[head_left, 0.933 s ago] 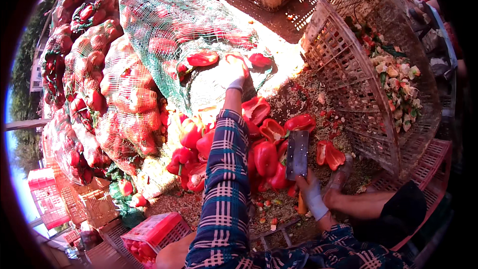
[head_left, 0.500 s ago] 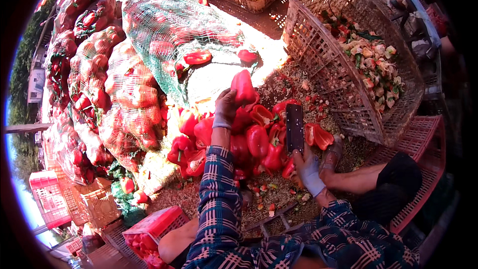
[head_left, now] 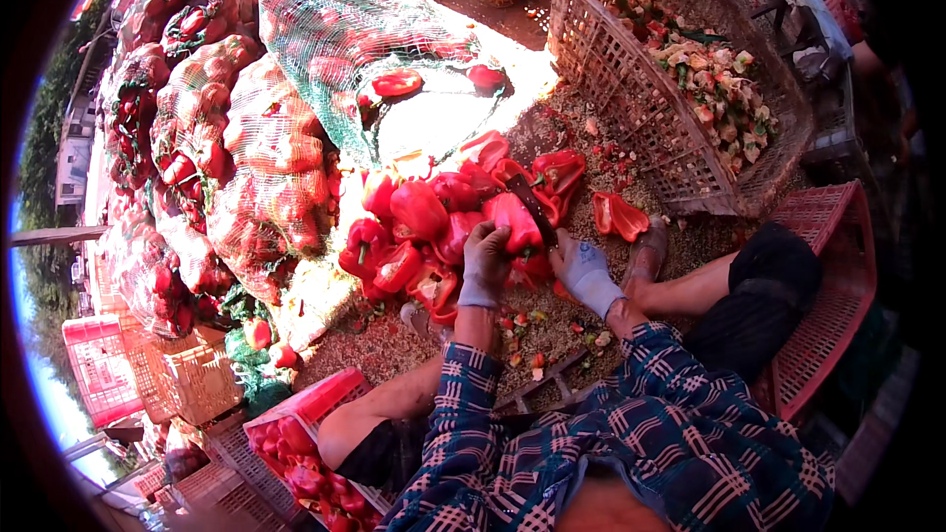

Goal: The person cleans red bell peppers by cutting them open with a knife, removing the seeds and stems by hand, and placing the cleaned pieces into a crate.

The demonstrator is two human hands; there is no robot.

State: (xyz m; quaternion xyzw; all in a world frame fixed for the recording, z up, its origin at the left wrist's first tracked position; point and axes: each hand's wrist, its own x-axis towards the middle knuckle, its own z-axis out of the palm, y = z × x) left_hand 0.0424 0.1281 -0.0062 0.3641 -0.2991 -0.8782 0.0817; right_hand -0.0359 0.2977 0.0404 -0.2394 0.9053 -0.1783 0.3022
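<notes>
Head view shows my gloved left hand [head_left: 485, 261] closed around a glossy red bell pepper [head_left: 512, 222] above the pepper pile [head_left: 414, 227], while my gloved right hand [head_left: 583, 271] grips a dark-bladed knife [head_left: 532, 207] just right of it, blade slanting up-left against the pepper.

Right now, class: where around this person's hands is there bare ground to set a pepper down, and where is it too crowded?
Free: the ground strewn with small scraps between the red pepper pile and the brown basket, around the cut pepper half; also the patch under the wrists, before the knees. Crowded: the pile where the left hand and right hand meet at the knife, and the netted sacks.
</notes>
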